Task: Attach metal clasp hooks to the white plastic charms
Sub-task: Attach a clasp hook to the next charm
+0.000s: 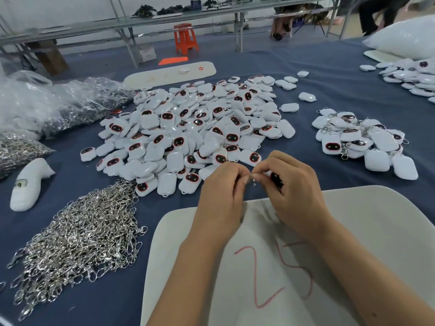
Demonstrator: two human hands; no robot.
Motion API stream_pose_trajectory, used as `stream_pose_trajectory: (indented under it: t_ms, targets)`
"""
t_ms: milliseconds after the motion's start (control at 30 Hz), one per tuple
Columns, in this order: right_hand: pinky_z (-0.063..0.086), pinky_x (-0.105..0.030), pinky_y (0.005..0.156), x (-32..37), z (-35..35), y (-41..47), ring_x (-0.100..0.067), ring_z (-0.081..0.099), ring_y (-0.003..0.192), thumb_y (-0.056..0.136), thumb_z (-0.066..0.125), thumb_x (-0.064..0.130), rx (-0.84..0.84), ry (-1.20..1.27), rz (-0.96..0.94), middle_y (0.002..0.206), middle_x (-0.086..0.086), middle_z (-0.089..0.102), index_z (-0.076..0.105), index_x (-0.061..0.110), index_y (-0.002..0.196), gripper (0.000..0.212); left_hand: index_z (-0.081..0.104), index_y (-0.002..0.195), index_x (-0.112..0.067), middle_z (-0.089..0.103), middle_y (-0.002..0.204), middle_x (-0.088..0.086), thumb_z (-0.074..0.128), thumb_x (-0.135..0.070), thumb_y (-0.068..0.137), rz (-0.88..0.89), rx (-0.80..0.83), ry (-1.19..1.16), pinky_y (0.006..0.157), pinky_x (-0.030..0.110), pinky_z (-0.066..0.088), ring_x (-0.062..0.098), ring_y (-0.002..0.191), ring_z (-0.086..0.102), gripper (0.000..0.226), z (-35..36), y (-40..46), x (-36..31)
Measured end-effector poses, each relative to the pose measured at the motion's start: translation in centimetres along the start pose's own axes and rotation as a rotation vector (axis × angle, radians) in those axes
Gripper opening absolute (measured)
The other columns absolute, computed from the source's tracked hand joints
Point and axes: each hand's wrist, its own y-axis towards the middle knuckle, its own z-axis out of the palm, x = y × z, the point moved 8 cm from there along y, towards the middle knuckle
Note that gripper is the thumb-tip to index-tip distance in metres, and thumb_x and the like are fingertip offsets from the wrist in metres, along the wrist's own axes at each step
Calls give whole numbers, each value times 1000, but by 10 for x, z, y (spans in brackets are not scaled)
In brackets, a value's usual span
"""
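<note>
Silver metal shows between the two hands: a small clasp hook (252, 179) is pinched at the fingertips of the left hand (221, 196), and the right hand (292, 187) meets it from the other side. The right fingers are curled around one white charm (275, 179), of which only a dark face part is visible under the thumb. Both hands are closed on their pieces, above the far edge of a white board (353, 231) marked with red numbers.

I judge that the joining step is in hand now: the hook's ring is being brought to the charm's small loop. Whether the ring has already passed through the loop I cannot tell, because the fingers cover that place.

The next move probably needs a fine twist with steady fingertips, then the finished piece goes to the small pile of charms with hooks (362, 137) on the right.

Room for moving is fair. The big heap of loose charms (193, 128) lies just beyond the hands, the heap of clasp hooks (80, 234) is near the left forearm, and blue cloth (329, 90) stays open between the piles. A wide sweep of the left elbow could scatter the hooks.
</note>
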Motion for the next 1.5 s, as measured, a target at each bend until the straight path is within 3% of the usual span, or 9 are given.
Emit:
stream_pose_trajectory:
  t_ms: [100, 300, 500, 700, 767, 867, 1067, 1267, 1500]
  targets:
    - [46, -38, 57, 0, 0, 0, -7, 46, 65, 94, 73, 4, 15, -2, -19, 85, 15, 52, 71, 14, 89, 11, 61, 85, -17, 59, 81, -10, 60, -6, 97, 21, -3, 4, 68, 24, 43, 11, 79, 55, 16, -3, 0, -2]
    - [46, -40, 57, 0, 1, 2, -12, 47, 65, 97, 72, 7, 53, 10, -60, 84, 6, 58, 71, 13, 88, 11, 61, 82, -16, 61, 79, -8, 56, -8, 93, -32, -63, -58, 67, 37, 48, 16, 76, 60, 15, -2, -6, 0]
    - [44, -31, 61, -1, 2, 3, -13, 51, 66, 98, 72, 11, 40, 81, -33, 84, 13, 57, 71, 14, 88, 11, 55, 82, -16, 57, 77, -6, 55, -2, 94, 8, -125, -5, 64, 30, 42, 16, 75, 53, 19, -4, -6, -8]
    - [44, -16, 57, -37, 10, -6, -6, 57, 64, 107, 57, 25, -5, 445, 487, 79, 13, 65, 62, 22, 97, 11, 55, 86, -12, 52, 81, -5, 54, 2, 94, 82, -80, 64, 67, 25, 37, 16, 76, 48, 16, 0, -3, -15]
    - [42, -17, 49, -45, 16, -11, -6, 50, 56, 107, 55, 17, -23, 664, 646, 71, 11, 60, 60, 17, 100, 9, 55, 86, -10, 52, 82, -4, 54, 4, 94, 93, -65, 68, 68, 27, 38, 17, 77, 48, 16, 1, -3, -17]
    - [41, -20, 46, -44, 13, -12, -12, 47, 51, 101, 63, 7, -72, 775, 691, 66, 7, 56, 61, 11, 104, 5, 55, 85, -8, 53, 82, -3, 55, 5, 95, 118, -51, 58, 69, 32, 40, 19, 77, 47, 16, 2, -3, -19]
    - [34, -22, 41, -44, 11, -12, -14, 41, 44, 94, 69, 2, -91, 750, 686, 62, -2, 51, 67, 11, 91, 9, 56, 86, -8, 53, 84, -4, 56, 2, 97, 135, -20, 57, 69, 32, 40, 17, 78, 46, 15, 4, -3, -22]
    - [38, -22, 42, -45, 9, -11, -13, 47, 45, 90, 73, 7, -91, 658, 662, 58, 4, 56, 71, 20, 83, 16, 58, 85, -6, 56, 85, 0, 59, 4, 94, 139, 11, 62, 70, 41, 44, 21, 79, 50, 13, 9, -3, -20]
    - [59, -50, 66, -46, 3, -9, -30, 62, 64, 84, 75, 15, -67, 364, 595, 69, 2, 68, 71, 29, 82, 14, 59, 85, -5, 56, 82, 4, 63, 3, 91, 137, 32, 168, 67, 43, 42, 22, 76, 48, 11, 15, -5, -19]
